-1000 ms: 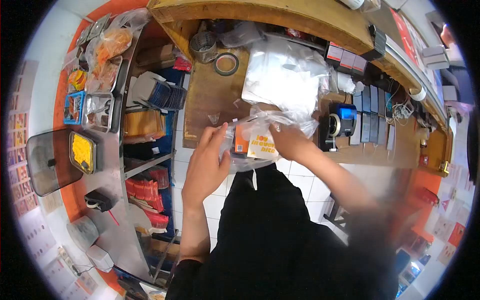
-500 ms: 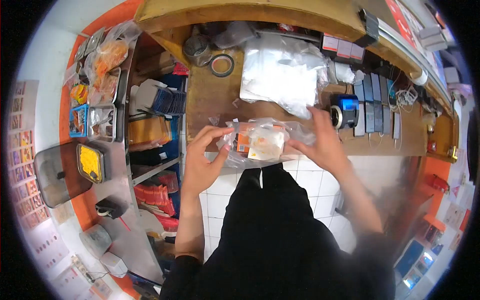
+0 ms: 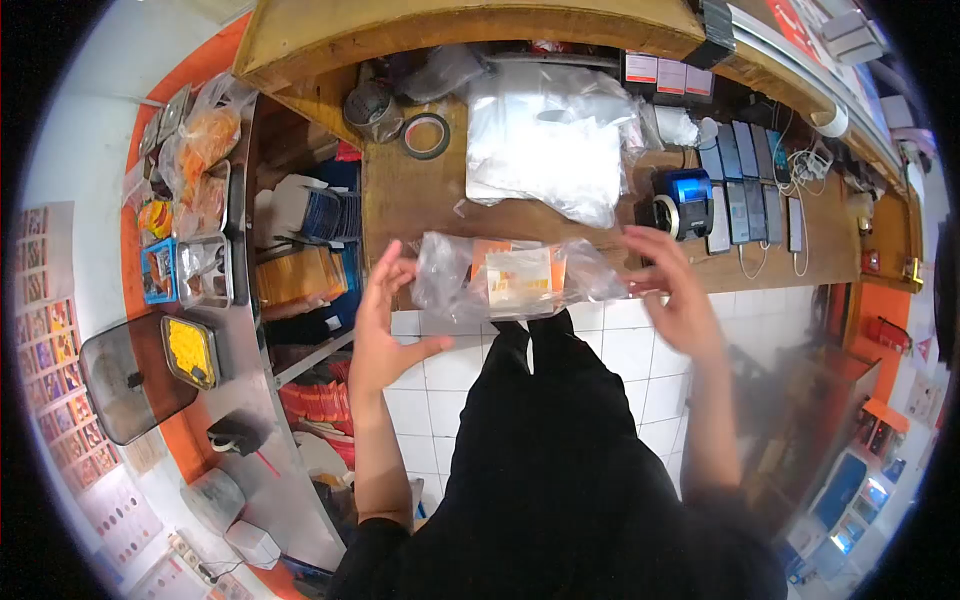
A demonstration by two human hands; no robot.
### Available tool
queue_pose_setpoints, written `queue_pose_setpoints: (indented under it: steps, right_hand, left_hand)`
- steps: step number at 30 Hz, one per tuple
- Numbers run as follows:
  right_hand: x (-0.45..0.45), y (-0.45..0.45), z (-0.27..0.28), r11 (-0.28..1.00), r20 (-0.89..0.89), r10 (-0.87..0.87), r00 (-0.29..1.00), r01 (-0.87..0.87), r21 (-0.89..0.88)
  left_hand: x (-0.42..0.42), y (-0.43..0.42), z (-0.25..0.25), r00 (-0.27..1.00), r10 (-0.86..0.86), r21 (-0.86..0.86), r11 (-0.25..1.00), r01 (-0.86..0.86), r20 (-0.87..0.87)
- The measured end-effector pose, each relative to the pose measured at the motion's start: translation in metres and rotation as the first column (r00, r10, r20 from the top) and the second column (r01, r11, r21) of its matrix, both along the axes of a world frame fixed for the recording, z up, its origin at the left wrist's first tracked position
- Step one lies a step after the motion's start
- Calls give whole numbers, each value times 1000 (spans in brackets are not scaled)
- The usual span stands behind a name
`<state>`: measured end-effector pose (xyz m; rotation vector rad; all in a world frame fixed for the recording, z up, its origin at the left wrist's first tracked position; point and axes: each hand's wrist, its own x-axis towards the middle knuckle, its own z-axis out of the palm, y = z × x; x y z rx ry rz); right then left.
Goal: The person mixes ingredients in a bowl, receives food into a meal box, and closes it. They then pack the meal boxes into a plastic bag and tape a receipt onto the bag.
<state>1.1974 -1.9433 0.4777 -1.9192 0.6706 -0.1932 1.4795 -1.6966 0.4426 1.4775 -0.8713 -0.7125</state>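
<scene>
A clear plastic bag [image 3: 445, 275] lies at the front edge of the wooden desk, loosely spread around an orange and white packet [image 3: 520, 278] whose print is too blurred to read. My left hand [image 3: 385, 325] is just left of the bag, thumb and fingers apart, holding nothing. On the other side, my right hand [image 3: 675, 285] hovers by the bag's right end with curled, spread fingers and nothing visible in them. Behind the bag rests a stack of clear plastic bags [image 3: 545, 145].
A roll of black tape [image 3: 425, 135] and a blue-black device [image 3: 685, 203] sit on the desk [image 3: 400, 200]. Several phones [image 3: 745, 180] with white cables stand at right. To the left, a metal counter holds a yellow-filled container [image 3: 190, 352]. A wooden ledge [image 3: 480, 35] overhangs the back.
Both hands have drawn away from the bag, the left one outward and the right one down and outward. The bag now lies flatter over the orange and white packet. The view has shifted slightly.
</scene>
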Motion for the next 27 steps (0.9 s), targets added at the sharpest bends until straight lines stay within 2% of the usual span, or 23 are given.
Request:
queue_pose_setpoints:
  steps: [1,2,3,5,6,7,8,9,10,11,12,13,15,16,17,18,19,21,23,24,25,26,27]
  right_hand:
    - [-11,-12,-6,958,-128,-140,982,167,231]
    - [-25,-28,-31,997,-184,27,982,-12,82]
    - [-19,-24,-66,996,-187,34,982,-18,84]
    - [10,-2,-126,950,24,165,986,-152,-271]
    - [36,21,-129,961,69,137,988,-116,-252]
    - [62,42,-132,969,114,110,987,-81,-235]
    - [78,45,-142,976,18,175,984,-171,-132]
    - [87,49,-155,969,-72,247,966,-248,-11]
    - [86,62,-171,970,-75,243,967,-244,-5]
    - [86,71,-189,1000,101,16,995,-16,-7]
    - [87,74,-200,977,273,-212,938,214,26]
    - [89,76,-204,974,266,-223,938,226,17]
    - [86,80,-206,855,198,69,978,44,-517]
    - [82,91,-203,855,177,67,982,35,-518]
    - [83,99,-190,909,126,76,989,-17,-417]
    - [89,88,-158,948,84,86,993,-56,-314]
    - [86,70,-123,973,-131,217,967,-203,112]
    - [62,36,-113,896,-42,444,895,-443,31]
    - [44,-32,-107,754,89,599,796,-598,271]
    - [39,-75,-100,780,7,606,795,-596,188]
    - [37,-116,-74,888,-109,418,902,-380,259]
    - [19,-171,-133,905,-152,369,917,-392,-165]
    - [21,-208,-140,995,-293,-72,953,48,-87]
  left_hand:
    - [2,-1,-26,1000,-2,-6,1000,2,3]
    - [2,0,-72,993,2,127,992,-18,121]
    - [0,2,-106,972,-6,257,965,-57,235]
    - [-5,-14,-132,891,-442,449,821,354,105]
    - [-15,-24,-147,889,-446,447,819,360,101]
    - [-26,-39,-162,911,-386,320,890,325,149]
    - [-37,-42,-176,931,-320,193,939,286,177]
    - [-44,-34,-192,931,-327,203,934,293,162]
    - [-47,-29,-207,907,-352,309,911,274,233]
    - [-46,-34,-214,871,-380,399,884,243,313]
    - [-58,-43,-175,880,-248,259,954,151,404]
    - [-64,-46,-161,881,-257,251,954,165,398]
    - [-85,-52,-153,901,-326,334,915,225,285]
    - [-99,-48,-186,865,-274,292,944,157,421]
    - [-105,-47,-222,870,-275,283,945,165,409]
    - [-102,-55,-246,892,-94,248,969,-20,442]
    - [-104,-62,-270,881,85,211,956,-203,465]
    - [-115,-81,-254,923,144,259,934,-246,357]
    - [-127,-102,-229,953,145,313,922,-227,264]
    - [-129,-112,-220,961,149,336,915,-223,232]
    - [-132,-121,-216,964,161,353,907,-229,211]
    - [-134,-128,-215,965,173,367,899,-237,199]
    - [-136,-136,-215,964,190,381,891,-248,184]
